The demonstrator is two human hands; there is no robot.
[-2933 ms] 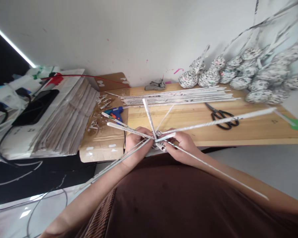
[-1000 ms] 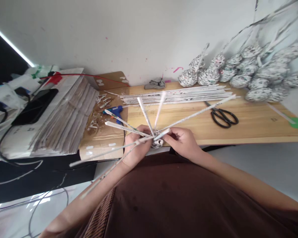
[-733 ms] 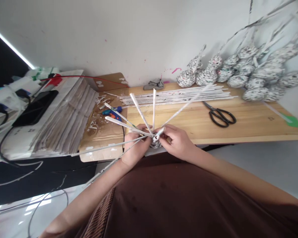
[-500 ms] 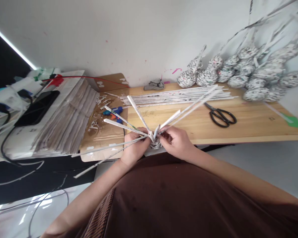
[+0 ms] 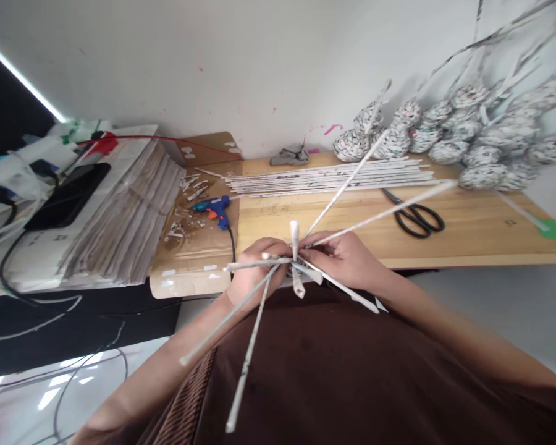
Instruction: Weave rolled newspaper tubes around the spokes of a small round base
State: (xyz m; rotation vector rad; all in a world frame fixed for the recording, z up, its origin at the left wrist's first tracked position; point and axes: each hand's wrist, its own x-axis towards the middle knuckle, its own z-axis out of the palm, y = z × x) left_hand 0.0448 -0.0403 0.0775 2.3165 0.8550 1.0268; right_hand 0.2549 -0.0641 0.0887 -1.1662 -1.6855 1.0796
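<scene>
Wall [image 5: 259, 74] at the back, table [image 5: 477, 235] against it. Paper stack [image 5: 134, 216] sits at the left, probably to stay off the work strip. Woven paper bulbs [image 5: 391, 143] are bunched at the back right, tails leaning toward the wall, I guess so nothing snags them. Cardboard [image 5: 189, 275] lies under the glue gun [image 5: 219, 210] and scraps [image 5: 176, 230], likely to catch drips. Row of paper sticks [image 5: 333, 176] lies lengthwise behind my hands, handy for either one. Scissors [image 5: 417, 219] lie back right, handles facing me.

Paper piece [image 5: 295, 254] is between my hands near the table's front edge, spokes [image 5: 243, 377] fanned out. Left hand [image 5: 254, 275]: fingers [image 5: 271, 248] curled in on its side, reads as the steadying grip. Right hand [image 5: 343, 256]: fingers pinched narrow at the hub by the spoke roots. Lower part mostly hidden.

Edges/room: front edge runs just behind the hands; my shirt [image 5: 333, 371] limits travel toward me. Two spokes reach over it from the left side. On the right, one long spoke crosses the scissors in view, another crosses the stick row toward the bulbs; can't tell height, so watch those tips when turning.
</scene>
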